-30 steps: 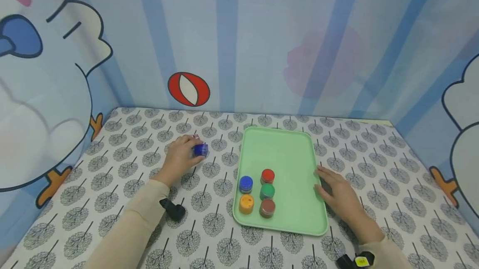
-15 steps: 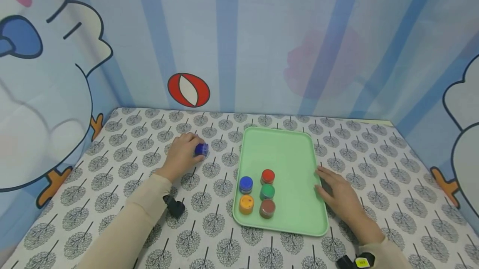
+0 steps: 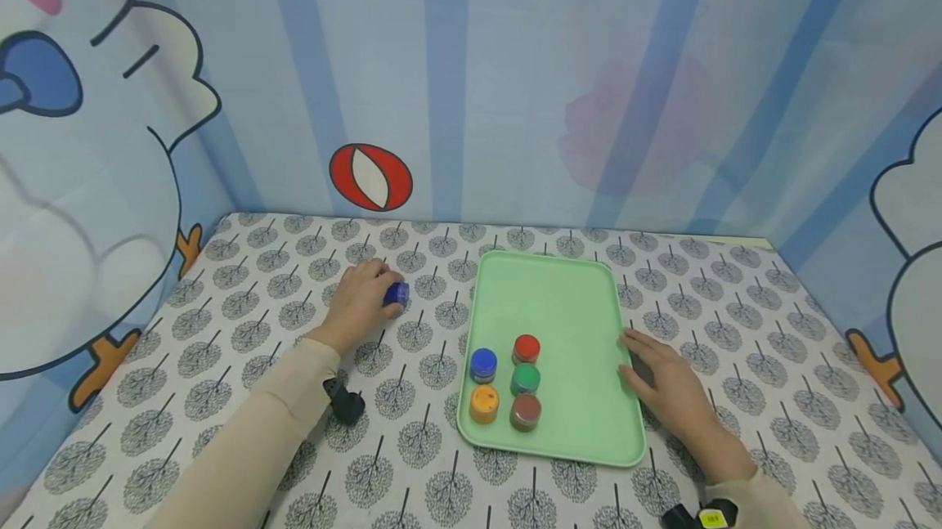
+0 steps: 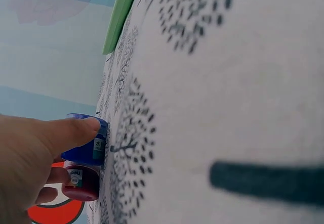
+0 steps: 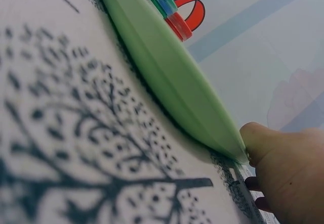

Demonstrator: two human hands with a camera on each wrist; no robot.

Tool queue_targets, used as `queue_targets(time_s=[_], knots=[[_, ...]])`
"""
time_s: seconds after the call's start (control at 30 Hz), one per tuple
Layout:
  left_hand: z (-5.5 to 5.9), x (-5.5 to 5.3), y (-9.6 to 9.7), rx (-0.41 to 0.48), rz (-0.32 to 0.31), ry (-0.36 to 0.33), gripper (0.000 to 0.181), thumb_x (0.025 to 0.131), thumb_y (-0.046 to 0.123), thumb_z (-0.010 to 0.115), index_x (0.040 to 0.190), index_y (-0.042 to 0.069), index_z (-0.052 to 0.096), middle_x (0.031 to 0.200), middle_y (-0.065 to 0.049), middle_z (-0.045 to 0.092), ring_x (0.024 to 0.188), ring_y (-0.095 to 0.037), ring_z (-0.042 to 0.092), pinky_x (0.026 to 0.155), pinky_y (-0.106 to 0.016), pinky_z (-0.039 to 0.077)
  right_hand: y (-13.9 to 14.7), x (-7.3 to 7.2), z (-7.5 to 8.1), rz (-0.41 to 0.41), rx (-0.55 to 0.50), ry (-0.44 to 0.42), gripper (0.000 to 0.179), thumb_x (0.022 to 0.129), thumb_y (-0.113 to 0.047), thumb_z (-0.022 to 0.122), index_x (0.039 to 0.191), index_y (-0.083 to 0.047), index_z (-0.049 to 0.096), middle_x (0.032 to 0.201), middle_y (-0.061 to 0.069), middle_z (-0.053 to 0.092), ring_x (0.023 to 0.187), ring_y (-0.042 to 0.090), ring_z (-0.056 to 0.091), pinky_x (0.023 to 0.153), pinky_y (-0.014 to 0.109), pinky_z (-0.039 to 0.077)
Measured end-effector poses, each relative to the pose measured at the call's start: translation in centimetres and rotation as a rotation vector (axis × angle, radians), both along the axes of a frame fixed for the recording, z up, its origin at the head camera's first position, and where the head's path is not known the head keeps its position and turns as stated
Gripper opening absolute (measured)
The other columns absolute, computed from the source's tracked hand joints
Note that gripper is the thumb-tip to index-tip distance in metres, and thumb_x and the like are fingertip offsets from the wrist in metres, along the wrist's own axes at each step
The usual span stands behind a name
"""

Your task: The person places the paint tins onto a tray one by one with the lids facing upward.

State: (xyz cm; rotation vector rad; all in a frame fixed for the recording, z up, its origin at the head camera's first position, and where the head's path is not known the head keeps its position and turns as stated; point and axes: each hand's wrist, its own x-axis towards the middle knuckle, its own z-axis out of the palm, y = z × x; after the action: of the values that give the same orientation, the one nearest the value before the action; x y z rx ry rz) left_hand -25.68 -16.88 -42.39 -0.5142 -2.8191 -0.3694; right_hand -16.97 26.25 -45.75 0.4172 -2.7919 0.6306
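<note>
My left hand grips a small blue paint jar, lying on the cloth left of the tray. In the left wrist view the thumb presses on this blue jar, and a dark red jar sits right against it, with curled fingers beside it. The hand hides that red jar in the head view. My right hand rests at the right rim of the green tray, fingers nearly straight and touching the edge. On the tray stand a blue jar, red jar, green jar, orange jar and brown jar.
A white tablecloth with grey tree prints covers the table. Behind it hangs a pale blue striped curtain with cartoon figures. The tray's jars are grouped at its near left corner.
My left hand has shifted very slightly forward and right, covering the bit of pinkish jar that showed beyond its fingers a second ago. The right hand and tray stay put.
</note>
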Motion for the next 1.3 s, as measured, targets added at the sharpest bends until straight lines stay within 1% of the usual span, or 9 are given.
queue_targets(time_s=[0.1, 0.37, 0.6, 0.77, 0.9, 1.17, 1.3], knots=[[0.0, -0.1, 0.0, -0.009, -0.007, 0.009, 0.042, 0.081, 0.026, 0.077, 0.117, 0.008, 0.064, 0.116, -0.013, 0.06, 0.111, -0.031, 0.054, 0.102, -0.048, 0.041, 0.0, 0.0, 0.0, -0.002, -0.003, -0.006, 0.047, 0.092, -0.019, 0.063, 0.133, 0.001, 0.054, 0.142, 0.018, 0.05, 0.128, 0.042, 0.046, 0.106, 0.057, 0.037], [-0.1, -0.3, -0.1, -0.097, -0.03, 0.055, 0.04, 0.082, 0.031, 0.075, 0.114, 0.01, 0.065, 0.113, -0.01, 0.065, 0.11, -0.031, 0.056, 0.102, -0.049, 0.041, 0.0, 0.0, 0.0, -0.004, 0.0, -0.011, 0.047, 0.092, -0.019, 0.063, 0.133, 0.001, 0.053, 0.142, 0.018, 0.05, 0.128, 0.042, 0.046, 0.106, 0.057, 0.036], [0.2, -0.1, 0.2, -0.123, -0.049, 0.082, 0.04, 0.083, 0.035, 0.073, 0.112, 0.009, 0.065, 0.111, -0.01, 0.067, 0.109, -0.03, 0.057, 0.103, -0.047, 0.04, 0.1, 0.0, -0.1, -0.003, 0.002, -0.002, 0.046, 0.091, -0.019, 0.063, 0.132, 0.0, 0.054, 0.142, 0.018, 0.05, 0.127, 0.042, 0.047, 0.106, 0.058, 0.036], [0.3, 0.1, 0.4, -0.126, -0.063, 0.1, 0.04, 0.083, 0.036, 0.074, 0.11, 0.009, 0.064, 0.11, -0.009, 0.067, 0.107, -0.028, 0.058, 0.102, -0.046, 0.041, 0.0, -0.1, 0.0, -0.006, 0.004, -0.014, 0.046, 0.092, -0.02, 0.063, 0.133, 0.0, 0.053, 0.142, 0.018, 0.05, 0.128, 0.042, 0.046, 0.107, 0.058, 0.035], [0.5, 0.4, 0.6, -0.121, -0.09, 0.11, 0.041, 0.081, 0.037, 0.075, 0.109, 0.008, 0.064, 0.109, -0.009, 0.068, 0.105, -0.028, 0.059, 0.099, -0.046, 0.043, 0.1, -0.1, 0.1, -0.007, 0.002, -0.028, 0.046, 0.093, -0.021, 0.062, 0.133, 0.0, 0.053, 0.143, 0.018, 0.049, 0.13, 0.042, 0.045, 0.108, 0.058, 0.034], [0.9, 0.8, 1.3, -0.056, -0.134, 0.115, 0.04, 0.079, 0.032, 0.078, 0.106, 0.007, 0.064, 0.106, -0.009, 0.069, 0.102, -0.026, 0.059, 0.096, -0.043, 0.043, 0.0, 0.0, 0.2, -0.001, -0.012, -0.023, 0.046, 0.092, -0.02, 0.063, 0.132, 0.0, 0.054, 0.143, 0.017, 0.05, 0.129, 0.041, 0.045, 0.108, 0.058, 0.035], [1.2, 1.1, 1.7, -0.027, -0.128, 0.092, 0.041, 0.079, 0.032, 0.078, 0.107, 0.006, 0.064, 0.105, -0.009, 0.069, 0.099, -0.024, 0.059, 0.094, -0.041, 0.043, 0.0, 0.0, 0.1, -0.001, -0.011, -0.023, 0.045, 0.092, -0.02, 0.063, 0.132, 0.0, 0.054, 0.142, 0.018, 0.05, 0.129, 0.041, 0.045, 0.108, 0.058, 0.035]])
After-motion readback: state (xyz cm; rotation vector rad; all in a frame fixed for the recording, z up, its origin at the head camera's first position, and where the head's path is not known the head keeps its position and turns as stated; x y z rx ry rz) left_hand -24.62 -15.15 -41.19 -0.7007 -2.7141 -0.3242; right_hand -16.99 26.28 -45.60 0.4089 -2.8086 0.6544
